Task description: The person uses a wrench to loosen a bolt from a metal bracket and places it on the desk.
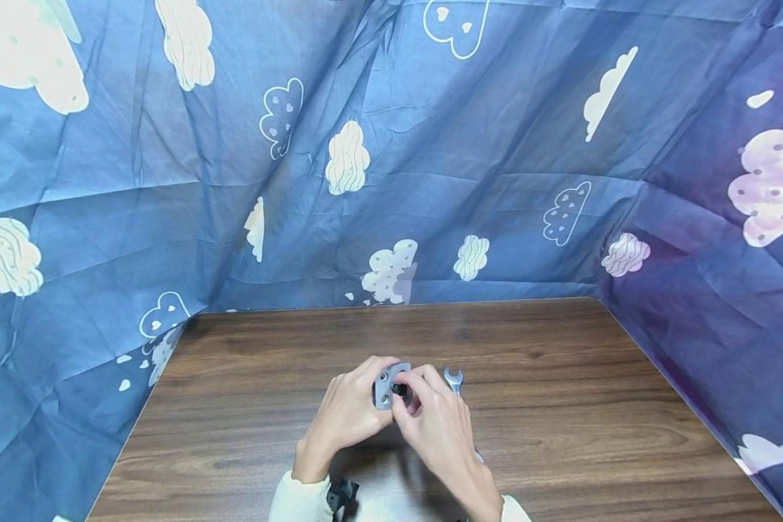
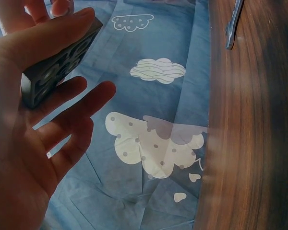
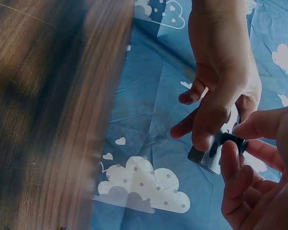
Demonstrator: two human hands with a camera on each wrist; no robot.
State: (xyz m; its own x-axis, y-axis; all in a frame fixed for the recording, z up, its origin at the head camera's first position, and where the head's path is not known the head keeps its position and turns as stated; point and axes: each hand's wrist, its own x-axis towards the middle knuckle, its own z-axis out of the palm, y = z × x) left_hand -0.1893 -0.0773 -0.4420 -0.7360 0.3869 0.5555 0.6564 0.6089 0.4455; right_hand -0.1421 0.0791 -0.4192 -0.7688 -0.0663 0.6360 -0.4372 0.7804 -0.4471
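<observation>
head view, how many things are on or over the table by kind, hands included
hands: 2, left hand and right hand
grey blocks: 1, grey block held in the left hand
black knobs: 1, black knob pinched by the right hand
wrenches: 1, wrench on the table
total: 5

Dark wood table (image 1: 561, 406); wrench (image 1: 454, 379) lying on it (beside hands).

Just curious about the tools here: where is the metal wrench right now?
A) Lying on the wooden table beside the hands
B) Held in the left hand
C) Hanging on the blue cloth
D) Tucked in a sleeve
A: the wrench lies on the table just right of the right hand, which grips no part of it.
</observation>
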